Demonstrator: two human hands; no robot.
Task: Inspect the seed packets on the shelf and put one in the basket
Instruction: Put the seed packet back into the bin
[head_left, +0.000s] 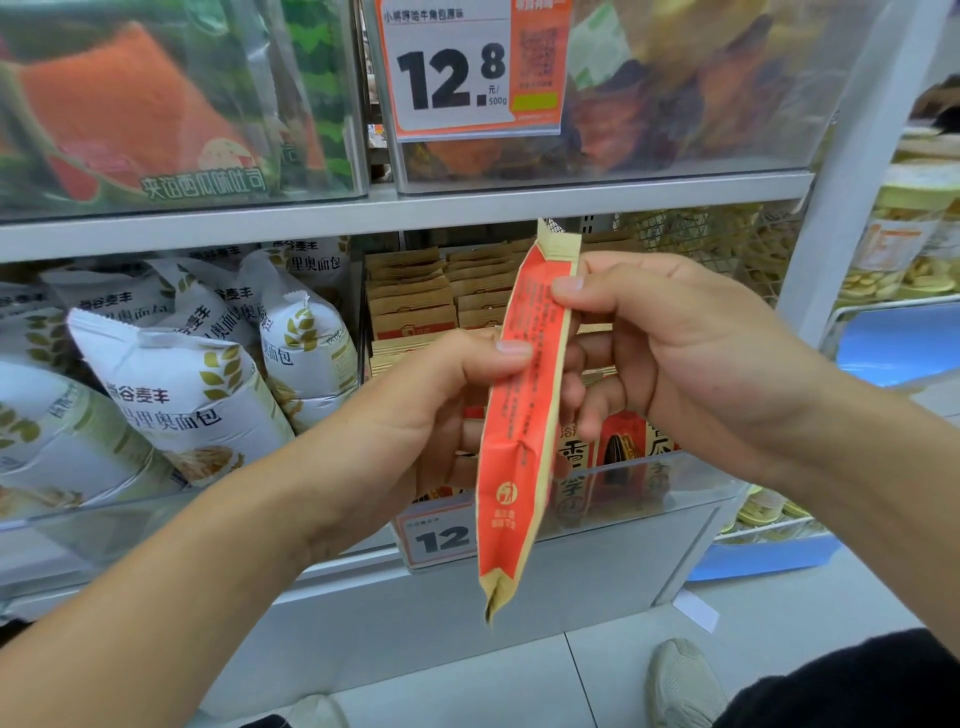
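Both hands (530, 364) pinching one seed packet (519, 441) — upright, edge-on — between them.

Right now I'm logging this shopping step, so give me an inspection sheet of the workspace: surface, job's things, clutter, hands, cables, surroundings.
Surface: grey shelf fronted by clear bins; lower bin wall stands behind the hands.
Job's things: seed packet, orange and tan, held edge-on and nearly upright in front of the shelf; more tan packets stacked in the bin behind. Basket: not in view.
Clutter: white bread bags in the neighbouring bin; price tag reading 12.8 above.
Hands: left hand pinches the packet's middle; right hand pinches it higher up. Both grips are on the packet.
Cables: nothing seen.
Surroundings: tiled floor, a shoe, jars on shelving at right.
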